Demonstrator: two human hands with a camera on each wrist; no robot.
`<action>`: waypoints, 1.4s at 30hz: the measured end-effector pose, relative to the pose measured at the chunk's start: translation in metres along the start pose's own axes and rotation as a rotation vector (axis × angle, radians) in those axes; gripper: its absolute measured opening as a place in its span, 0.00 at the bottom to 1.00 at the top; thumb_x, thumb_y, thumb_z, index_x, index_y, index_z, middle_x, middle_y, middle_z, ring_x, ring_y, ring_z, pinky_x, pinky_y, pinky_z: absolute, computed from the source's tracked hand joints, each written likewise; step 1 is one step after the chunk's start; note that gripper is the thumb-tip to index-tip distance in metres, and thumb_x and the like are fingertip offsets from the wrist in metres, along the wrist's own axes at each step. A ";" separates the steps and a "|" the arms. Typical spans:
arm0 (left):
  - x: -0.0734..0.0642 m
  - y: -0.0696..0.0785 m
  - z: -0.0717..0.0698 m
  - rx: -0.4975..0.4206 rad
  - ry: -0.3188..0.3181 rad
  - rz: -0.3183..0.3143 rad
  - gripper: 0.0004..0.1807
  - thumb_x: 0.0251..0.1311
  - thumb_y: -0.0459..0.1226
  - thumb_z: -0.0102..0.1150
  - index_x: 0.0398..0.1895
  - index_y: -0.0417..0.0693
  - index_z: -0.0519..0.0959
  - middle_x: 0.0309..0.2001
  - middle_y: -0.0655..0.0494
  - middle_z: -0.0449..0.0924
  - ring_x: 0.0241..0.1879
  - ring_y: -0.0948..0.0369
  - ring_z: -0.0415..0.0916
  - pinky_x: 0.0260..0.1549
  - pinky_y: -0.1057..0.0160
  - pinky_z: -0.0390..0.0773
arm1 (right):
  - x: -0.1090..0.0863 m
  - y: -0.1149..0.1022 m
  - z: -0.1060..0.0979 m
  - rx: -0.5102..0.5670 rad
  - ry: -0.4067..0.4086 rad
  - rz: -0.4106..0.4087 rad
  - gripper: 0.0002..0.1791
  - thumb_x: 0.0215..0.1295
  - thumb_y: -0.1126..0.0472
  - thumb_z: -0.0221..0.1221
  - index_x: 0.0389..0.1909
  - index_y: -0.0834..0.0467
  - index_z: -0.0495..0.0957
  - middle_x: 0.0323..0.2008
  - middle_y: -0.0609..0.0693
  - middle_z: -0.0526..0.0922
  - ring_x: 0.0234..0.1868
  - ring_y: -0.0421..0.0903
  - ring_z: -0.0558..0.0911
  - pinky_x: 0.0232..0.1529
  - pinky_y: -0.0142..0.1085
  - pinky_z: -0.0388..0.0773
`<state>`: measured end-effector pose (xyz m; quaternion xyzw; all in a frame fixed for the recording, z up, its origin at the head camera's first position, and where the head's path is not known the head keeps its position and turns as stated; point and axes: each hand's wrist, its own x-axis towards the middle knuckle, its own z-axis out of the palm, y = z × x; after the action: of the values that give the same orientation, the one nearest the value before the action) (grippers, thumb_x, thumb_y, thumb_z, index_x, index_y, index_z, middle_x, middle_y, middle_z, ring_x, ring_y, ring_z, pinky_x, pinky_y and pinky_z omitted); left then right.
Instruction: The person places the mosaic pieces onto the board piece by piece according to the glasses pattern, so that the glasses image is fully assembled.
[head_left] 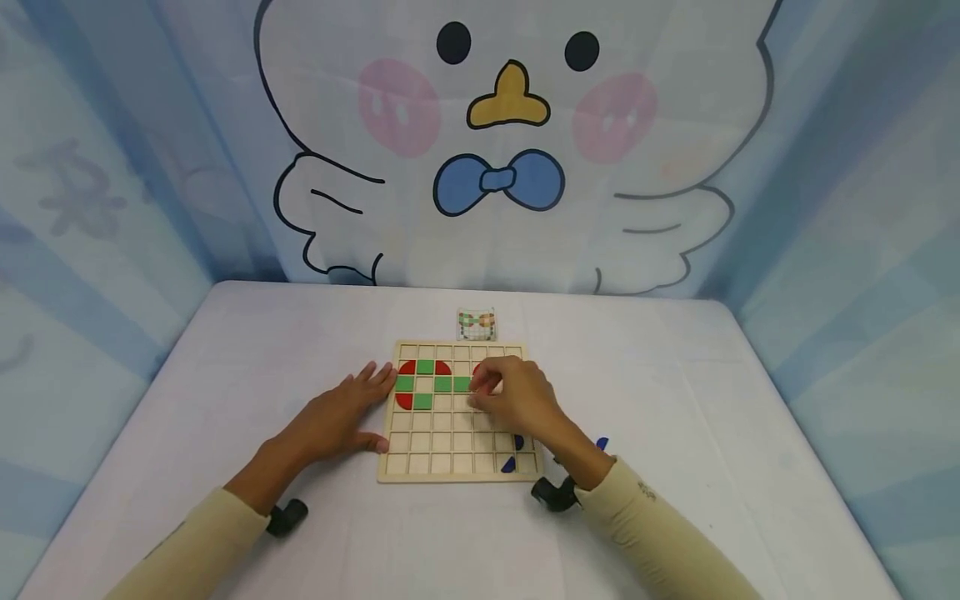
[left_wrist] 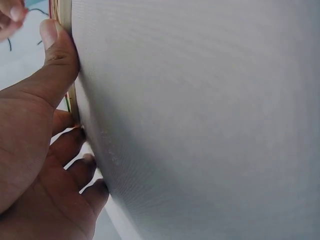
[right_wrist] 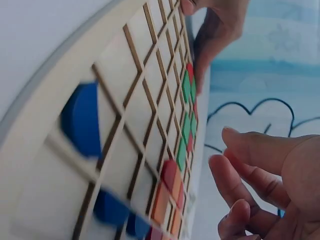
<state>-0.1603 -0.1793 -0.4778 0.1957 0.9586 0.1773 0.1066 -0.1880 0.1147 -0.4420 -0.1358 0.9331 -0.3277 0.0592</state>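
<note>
A wooden grid board (head_left: pixel 442 443) lies on the table. My left hand (head_left: pixel 341 417) rests at its left edge, fingers extended and thumb touching the side. Above the board's right half hovers my right hand (head_left: pixel 517 396), its fingers loosely bent. In the right wrist view, that hand (right_wrist: pixel 265 185) shows nothing between thumb and fingertips. Green squares (head_left: pixel 425 367) and rounded red pieces (head_left: pixel 405 401) fill several upper-left cells. Orange pieces (right_wrist: pixel 161 202) and a red one (right_wrist: pixel 170 174) sit farther right, hidden by my hand in the head view. Blue rounded pieces (head_left: pixel 509 464) lie at the lower right.
A small pattern card (head_left: pixel 476 322) lies just beyond the board's far edge. Another blue piece (head_left: pixel 602 443) is on the white table (head_left: pixel 660 375) by my right wrist. A curtain with a cartoon bird (head_left: pixel 510 242) hangs behind.
</note>
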 end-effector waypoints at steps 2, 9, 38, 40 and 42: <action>-0.001 0.001 -0.001 0.001 0.000 0.001 0.62 0.53 0.54 0.79 0.86 0.46 0.54 0.86 0.45 0.53 0.86 0.41 0.47 0.81 0.38 0.57 | -0.007 0.007 -0.009 -0.004 0.018 0.024 0.07 0.63 0.57 0.76 0.34 0.46 0.86 0.30 0.42 0.84 0.33 0.43 0.79 0.30 0.36 0.72; -0.001 0.003 -0.002 0.003 -0.002 0.000 0.62 0.53 0.53 0.80 0.86 0.45 0.54 0.85 0.45 0.54 0.86 0.40 0.47 0.82 0.38 0.56 | -0.031 0.033 -0.037 -0.032 0.054 0.124 0.06 0.63 0.57 0.75 0.36 0.49 0.86 0.30 0.45 0.84 0.34 0.47 0.77 0.30 0.36 0.74; -0.002 0.001 -0.002 0.002 0.005 0.020 0.61 0.53 0.53 0.80 0.85 0.44 0.55 0.85 0.44 0.54 0.85 0.40 0.47 0.81 0.38 0.57 | -0.093 0.102 -0.059 -0.198 0.010 0.278 0.14 0.53 0.52 0.82 0.35 0.48 0.86 0.27 0.44 0.81 0.32 0.44 0.76 0.30 0.36 0.69; -0.001 0.001 -0.002 0.000 0.003 0.021 0.61 0.53 0.53 0.80 0.85 0.44 0.55 0.85 0.44 0.54 0.85 0.40 0.47 0.81 0.38 0.57 | -0.094 0.102 -0.058 -0.200 0.017 0.271 0.14 0.53 0.53 0.82 0.33 0.48 0.86 0.27 0.44 0.81 0.32 0.44 0.76 0.30 0.36 0.69; -0.001 0.001 -0.001 -0.003 0.002 0.018 0.62 0.53 0.53 0.80 0.85 0.44 0.55 0.85 0.44 0.53 0.85 0.40 0.47 0.81 0.37 0.57 | -0.094 0.102 -0.057 -0.195 0.023 0.269 0.14 0.52 0.55 0.82 0.32 0.48 0.84 0.27 0.44 0.81 0.32 0.44 0.76 0.31 0.36 0.69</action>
<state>-0.1593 -0.1793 -0.4759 0.2040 0.9566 0.1798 0.1044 -0.1309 0.2519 -0.4597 -0.0111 0.9708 -0.2263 0.0785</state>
